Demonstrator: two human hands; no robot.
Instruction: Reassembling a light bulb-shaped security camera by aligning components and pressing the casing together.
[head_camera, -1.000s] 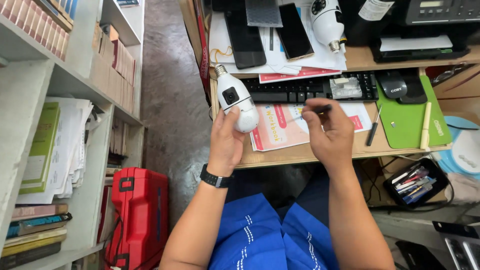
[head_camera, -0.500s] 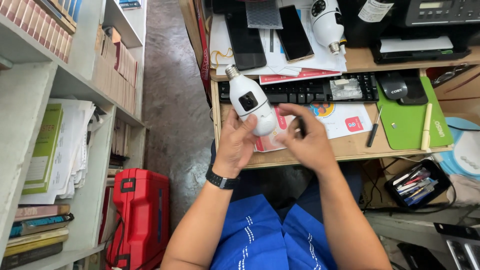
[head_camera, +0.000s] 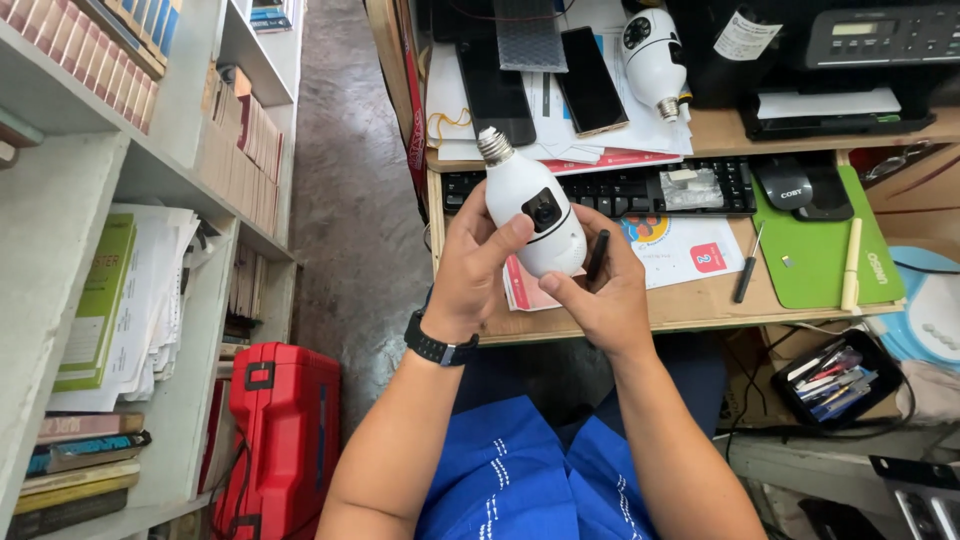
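Head view, looking down. Left hand (head_camera: 478, 268) is clamped around a white bulb-shaped camera (head_camera: 533, 212), screw base tilted up and away, lens facing the wearer, seemingly so the body can be worked on. It is held above the table (head_camera: 700, 305) edge. Right hand (head_camera: 598, 297) steadies the lower shell, its grip closed on a thin dark tool (head_camera: 597, 256) as well. Count: two bulb cameras, the second (head_camera: 655, 62) lying on papers; two dark phones (head_camera: 590, 68); one keyboard (head_camera: 625, 190); one small screwdriver (head_camera: 747, 263).
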